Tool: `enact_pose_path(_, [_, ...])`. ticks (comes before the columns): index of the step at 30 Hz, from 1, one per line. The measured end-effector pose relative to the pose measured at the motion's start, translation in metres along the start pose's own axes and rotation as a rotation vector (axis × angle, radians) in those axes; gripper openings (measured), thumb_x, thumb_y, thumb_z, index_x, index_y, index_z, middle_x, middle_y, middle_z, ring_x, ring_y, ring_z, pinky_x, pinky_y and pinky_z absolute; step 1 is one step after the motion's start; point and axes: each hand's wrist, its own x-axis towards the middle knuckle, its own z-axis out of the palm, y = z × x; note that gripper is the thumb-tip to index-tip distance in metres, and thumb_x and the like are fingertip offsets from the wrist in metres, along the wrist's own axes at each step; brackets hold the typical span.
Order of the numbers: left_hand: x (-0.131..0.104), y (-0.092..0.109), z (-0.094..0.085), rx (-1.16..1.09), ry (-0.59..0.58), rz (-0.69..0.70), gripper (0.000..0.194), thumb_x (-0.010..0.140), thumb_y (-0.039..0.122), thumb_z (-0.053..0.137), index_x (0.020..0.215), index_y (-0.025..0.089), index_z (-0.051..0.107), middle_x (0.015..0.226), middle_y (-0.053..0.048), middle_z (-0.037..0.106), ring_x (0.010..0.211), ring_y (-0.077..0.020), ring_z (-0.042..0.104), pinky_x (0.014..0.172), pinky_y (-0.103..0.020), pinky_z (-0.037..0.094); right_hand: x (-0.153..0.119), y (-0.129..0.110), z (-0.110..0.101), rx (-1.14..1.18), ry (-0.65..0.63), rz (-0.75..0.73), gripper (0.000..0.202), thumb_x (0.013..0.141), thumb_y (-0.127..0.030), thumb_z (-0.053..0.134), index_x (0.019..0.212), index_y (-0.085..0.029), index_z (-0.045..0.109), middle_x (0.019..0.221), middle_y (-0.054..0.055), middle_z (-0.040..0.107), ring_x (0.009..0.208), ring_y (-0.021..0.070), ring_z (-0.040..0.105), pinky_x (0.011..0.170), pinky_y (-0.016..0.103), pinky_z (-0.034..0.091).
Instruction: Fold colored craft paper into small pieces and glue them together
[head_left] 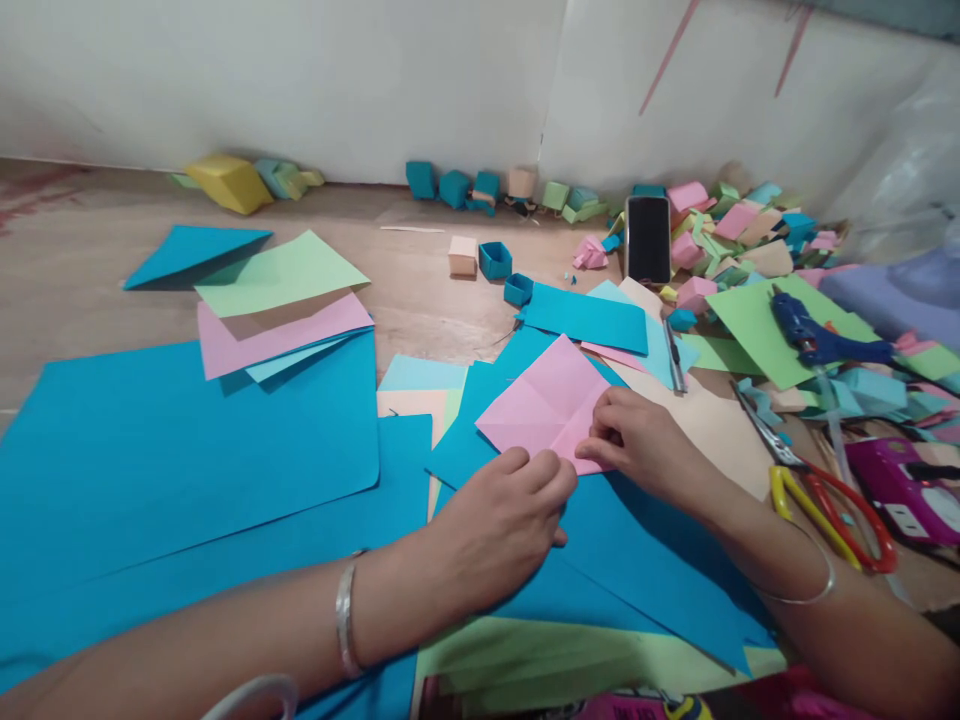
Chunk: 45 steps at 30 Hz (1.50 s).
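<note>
A pink square of paper (pixel 536 400) with crossing crease lines lies turned like a diamond on large blue sheets (pixel 645 540). My right hand (pixel 634 440) pinches its right corner between thumb and curled fingers. At the near edge of the pink paper is my left hand (pixel 517 520), its fingers curled together against that edge, partly hiding it. Just behind the pink paper lies a folded blue strip (pixel 585 317).
Scissors (pixel 817 500), a blue glue gun (pixel 817 335), a pen (pixel 675 355) and a phone (pixel 647 240) lie to the right, near piled folded paper pieces (pixel 739 225). Small paper boxes (pixel 463 257) stand behind. Folded sheets (pixel 285 275) rest at left.
</note>
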Motion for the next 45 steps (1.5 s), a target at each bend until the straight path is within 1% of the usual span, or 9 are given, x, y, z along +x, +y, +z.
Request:
enact_pose_path(8, [0.001, -0.005, 0.002, -0.070, -0.033, -0.034, 0.025, 0.089, 0.038, 0.062, 0.097, 0.013, 0.062, 0.095, -0.006, 0.058, 0.081, -0.0210, 0.048, 0.063, -0.035, 0.032, 0.002, 0.004, -0.008, 0.026, -0.036, -0.043, 0.023, 0.079, -0.021, 0.069, 0.063, -0.018, 0.054, 0.075, 0.000, 0.052, 0.070, 0.0138, 0.053, 0.062, 0.027, 0.040])
enact_pose_path(15, [0.002, -0.010, 0.003, -0.074, -0.044, -0.034, 0.025, 0.090, 0.039, 0.060, 0.098, 0.015, 0.061, 0.097, -0.004, 0.059, 0.082, -0.0207, 0.048, 0.063, -0.036, 0.031, -0.001, 0.005, -0.003, -0.030, -0.068, -0.030, 0.029, 0.078, -0.038, 0.073, 0.069, -0.018, 0.053, 0.084, 0.001, 0.051, 0.070, 0.0136, 0.051, 0.060, 0.028, 0.036])
enact_pose_path(23, [0.001, -0.009, 0.000, -0.048, -0.071, -0.052, 0.025, 0.094, 0.037, 0.053, 0.106, 0.016, 0.059, 0.101, -0.005, 0.059, 0.085, -0.0218, 0.049, 0.064, -0.038, 0.032, -0.001, 0.004, -0.024, 0.011, -0.218, -0.083, 0.019, 0.074, -0.018, 0.075, 0.072, -0.018, 0.056, 0.088, 0.002, 0.053, 0.078, 0.0148, 0.052, 0.067, 0.027, 0.041])
enact_pose_path(28, [0.001, -0.010, 0.003, -0.043, -0.032, -0.047, 0.043, 0.090, 0.052, 0.054, 0.112, 0.016, 0.056, 0.096, -0.005, 0.059, 0.080, -0.0218, 0.048, 0.062, -0.037, 0.030, -0.004, 0.007, -0.034, 0.009, -0.313, -0.093, 0.018, 0.074, -0.008, 0.071, 0.076, -0.018, 0.056, 0.090, 0.001, 0.053, 0.078, 0.0140, 0.052, 0.068, 0.027, 0.041])
enact_pose_path(31, [0.001, -0.012, 0.002, -0.046, -0.034, -0.049, 0.048, 0.086, 0.052, 0.059, 0.117, 0.015, 0.055, 0.098, -0.005, 0.060, 0.083, -0.0221, 0.048, 0.064, -0.037, 0.030, -0.003, 0.008, -0.038, 0.006, -0.354, -0.090, 0.021, 0.072, -0.004, 0.070, 0.075, -0.018, 0.055, 0.089, 0.001, 0.053, 0.079, 0.0143, 0.053, 0.070, 0.027, 0.042])
enact_pose_path(33, [0.000, -0.013, 0.000, -0.037, -0.037, -0.043, 0.038, 0.088, 0.046, 0.061, 0.111, 0.016, 0.059, 0.099, -0.004, 0.060, 0.084, -0.0219, 0.048, 0.065, -0.037, 0.030, -0.002, 0.008, -0.039, 0.010, -0.361, -0.095, 0.021, 0.072, -0.004, 0.070, 0.074, -0.018, 0.055, 0.088, 0.001, 0.053, 0.080, 0.0146, 0.053, 0.070, 0.027, 0.042])
enact_pose_path(36, [-0.004, -0.009, -0.006, 0.013, -0.033, -0.030, 0.015, 0.090, 0.031, 0.061, 0.088, 0.017, 0.065, 0.093, -0.004, 0.061, 0.082, -0.0222, 0.047, 0.061, -0.037, 0.027, -0.001, 0.009, -0.039, 0.021, -0.362, -0.100, 0.020, 0.073, -0.005, 0.071, 0.075, -0.018, 0.055, 0.088, 0.001, 0.053, 0.079, 0.0145, 0.053, 0.070, 0.027, 0.043])
enact_pose_path(41, [-0.015, 0.008, -0.017, 0.125, -0.030, -0.146, 0.024, 0.085, 0.021, 0.064, 0.061, 0.018, 0.060, 0.072, -0.007, 0.057, 0.073, -0.0236, 0.045, 0.054, -0.036, 0.018, 0.000, 0.011, -0.039, 0.038, -0.354, -0.096, 0.020, 0.072, -0.006, 0.072, 0.075, -0.018, 0.055, 0.088, 0.002, 0.054, 0.078, 0.0146, 0.053, 0.069, 0.027, 0.042])
enact_pose_path(45, [-0.016, 0.015, -0.024, 0.139, 0.213, -0.221, 0.034, 0.092, 0.028, 0.055, 0.060, 0.019, 0.055, 0.059, -0.004, 0.048, 0.062, -0.0211, 0.039, 0.054, -0.036, 0.020, -0.002, 0.009, -0.040, 0.048, -0.337, -0.091, 0.018, 0.073, -0.007, 0.070, 0.075, -0.018, 0.055, 0.087, 0.002, 0.054, 0.077, 0.0147, 0.052, 0.065, 0.026, 0.040])
